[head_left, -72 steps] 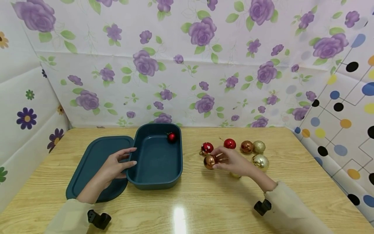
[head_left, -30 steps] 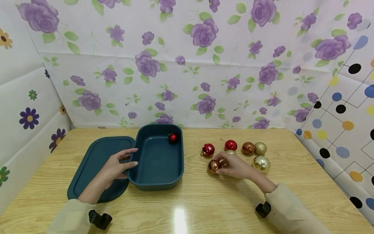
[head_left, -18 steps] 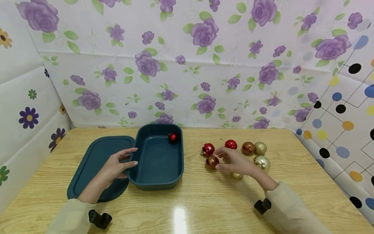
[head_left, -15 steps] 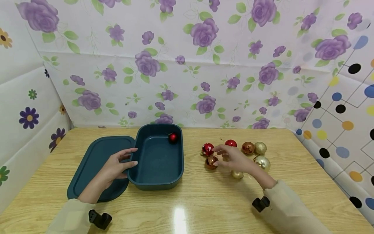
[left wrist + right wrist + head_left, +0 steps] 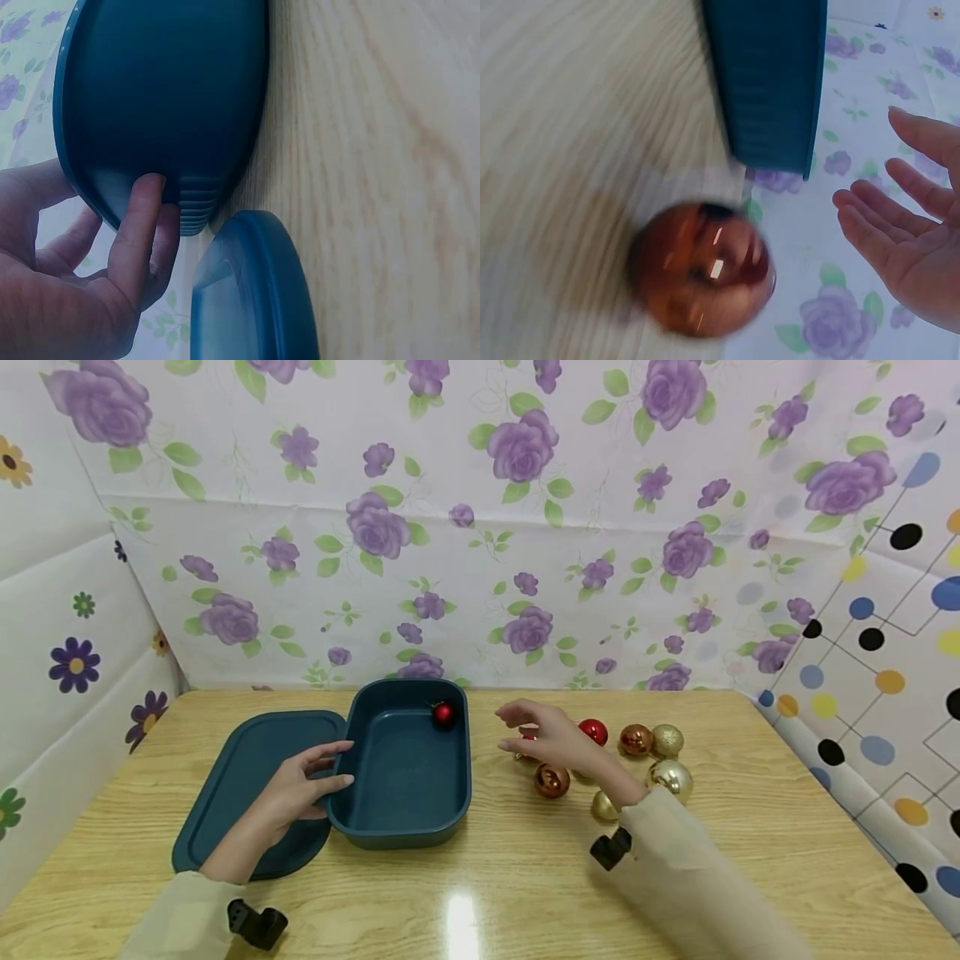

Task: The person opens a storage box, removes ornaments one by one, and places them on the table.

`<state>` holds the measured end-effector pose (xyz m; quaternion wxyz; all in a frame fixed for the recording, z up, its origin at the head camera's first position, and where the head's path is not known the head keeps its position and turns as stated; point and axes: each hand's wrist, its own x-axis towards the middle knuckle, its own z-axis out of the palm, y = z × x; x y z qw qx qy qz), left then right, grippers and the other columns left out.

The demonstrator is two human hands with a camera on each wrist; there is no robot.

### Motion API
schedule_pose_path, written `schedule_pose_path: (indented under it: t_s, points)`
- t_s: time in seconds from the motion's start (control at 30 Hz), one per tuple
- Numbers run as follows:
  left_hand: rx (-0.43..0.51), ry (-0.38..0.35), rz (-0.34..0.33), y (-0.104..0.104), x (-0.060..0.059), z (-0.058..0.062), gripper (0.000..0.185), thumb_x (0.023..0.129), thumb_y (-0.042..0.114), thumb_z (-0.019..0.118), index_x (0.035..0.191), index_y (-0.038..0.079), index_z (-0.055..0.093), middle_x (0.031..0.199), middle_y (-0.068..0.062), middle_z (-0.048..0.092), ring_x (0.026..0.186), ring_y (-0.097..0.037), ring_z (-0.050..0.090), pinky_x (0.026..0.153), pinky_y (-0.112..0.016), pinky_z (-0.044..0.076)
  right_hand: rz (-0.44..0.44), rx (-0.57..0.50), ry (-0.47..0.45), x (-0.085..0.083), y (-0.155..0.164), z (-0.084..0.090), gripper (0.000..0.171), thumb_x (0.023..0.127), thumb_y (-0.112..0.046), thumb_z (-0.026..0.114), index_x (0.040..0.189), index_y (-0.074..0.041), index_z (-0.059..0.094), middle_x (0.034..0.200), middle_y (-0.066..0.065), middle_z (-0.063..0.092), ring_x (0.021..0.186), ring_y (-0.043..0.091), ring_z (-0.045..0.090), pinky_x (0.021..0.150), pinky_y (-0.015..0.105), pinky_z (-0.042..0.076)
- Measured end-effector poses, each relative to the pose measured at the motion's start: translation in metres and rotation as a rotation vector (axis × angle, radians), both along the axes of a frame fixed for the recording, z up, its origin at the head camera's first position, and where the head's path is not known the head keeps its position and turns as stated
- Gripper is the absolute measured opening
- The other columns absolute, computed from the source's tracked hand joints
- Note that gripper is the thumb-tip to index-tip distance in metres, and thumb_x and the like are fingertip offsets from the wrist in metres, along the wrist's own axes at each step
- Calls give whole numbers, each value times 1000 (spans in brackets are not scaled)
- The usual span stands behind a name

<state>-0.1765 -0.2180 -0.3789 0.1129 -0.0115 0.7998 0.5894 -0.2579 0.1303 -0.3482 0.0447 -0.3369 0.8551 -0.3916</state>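
My left hand (image 5: 292, 785) grips the left wall of a dark teal box (image 5: 401, 835), some fingers over the rim and others against the outer wall (image 5: 157, 90) in the left wrist view. One small red Christmas ball (image 5: 442, 713) lies inside at the back right. My right hand (image 5: 551, 735) holds nothing, its fingers spread and slightly bent. It hovers right of the box, partly hiding a red ball with white dots (image 5: 529, 742). A shiny copper ball (image 5: 552, 781) lies on the table below that hand; it looms large and blurred in the right wrist view.
The matching teal lid (image 5: 225, 802) lies flat, left of the box. Right of the right hand are a red ball (image 5: 594, 732), another copper ball (image 5: 636, 739), a glittery gold ball (image 5: 667, 741), a shiny gold ball (image 5: 670, 779) and a smaller gold one (image 5: 604, 806). Flowered cloth (image 5: 450, 602) stands behind.
My right hand has let go of the copper ball, which stays on the table, and moved left and away toward the back. My left hand and the box have not moved.
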Motion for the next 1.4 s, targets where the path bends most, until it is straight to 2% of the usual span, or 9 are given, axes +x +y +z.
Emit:
schedule_pose_path:
  t_s: [0.2, 0.33, 0.47, 0.67, 0.83, 1.07, 1.2, 1.3, 1.4]
  points:
    - [-1, 0, 0, 0, 0, 0, 60, 89, 22, 60, 142, 10, 33, 143, -28, 22, 118, -42, 44, 78, -44, 51, -20, -70, -51, -15, -30, 0, 41, 86, -17, 65, 121, 1, 54, 118, 15, 57, 109, 25, 54, 90, 35, 46]
    - [2, -1, -2, 0, 0, 1, 60, 89, 22, 60, 142, 10, 33, 143, -27, 22, 119, -41, 43, 78, -44, 51, -29, -75, -51, -23, -49, -3, 41, 86, -16, 65, 120, 3, 56, 118, 20, 57, 108, 28, 55, 90, 39, 46]
    - [-6, -2, -3, 0, 1, 1, 61, 89, 23, 60, 142, 10, 33, 143, -28, 22, 121, -42, 41, 79, -44, 51, -44, -24, 4, -31, -65, -5, 39, 87, -19, 64, 119, 2, 57, 117, 18, 59, 107, 28, 55, 90, 42, 45]
    - [-12, -2, -4, -1, 1, 1, 61, 89, 23, 61, 142, 10, 32, 143, -28, 21, 124, -44, 36, 80, -47, 50, -86, 49, 82, -44, -84, -10, 36, 87, -16, 63, 118, 2, 59, 114, 17, 61, 106, 26, 57, 90, 38, 45]
    - [-7, -5, -6, -1, 1, 0, 62, 88, 24, 61, 142, 10, 32, 143, -28, 20, 123, -45, 36, 80, -47, 50, -94, 148, 146, -52, -98, -15, 34, 86, -13, 64, 116, 3, 60, 111, 16, 63, 102, 25, 59, 88, 34, 47]
    - [8, 0, -7, -2, 2, -1, 62, 88, 24, 61, 142, 9, 32, 143, -28, 21, 123, -45, 37, 80, -47, 50, -76, 386, 253, -54, -116, -16, 34, 85, -14, 64, 116, 2, 61, 102, 14, 66, 80, 21, 61, 79, 30, 49]
    - [13, 0, -9, -2, 1, -1, 63, 88, 23, 61, 142, 10, 32, 144, -28, 20, 124, -44, 35, 80, -47, 50, -118, 559, 313, -52, -123, -17, 33, 86, -17, 63, 116, -3, 62, 106, 10, 65, 89, 20, 61, 82, 31, 49]
    - [13, -1, -11, -2, 1, 0, 62, 88, 23, 61, 142, 10, 32, 144, -28, 19, 126, -44, 32, 80, -47, 50, -144, 632, 361, -49, -125, -18, 19, 86, -15, 61, 102, -7, 67, 102, 7, 64, 87, 18, 58, 71, 31, 49]
    - [15, 0, -10, -2, 1, 0, 62, 89, 23, 61, 142, 10, 33, 144, -28, 20, 125, -44, 33, 80, -47, 50, -170, 659, 374, -48, -128, -20, 7, 86, -13, 59, 82, -10, 64, 90, 5, 61, 77, 16, 52, 60, 31, 42]
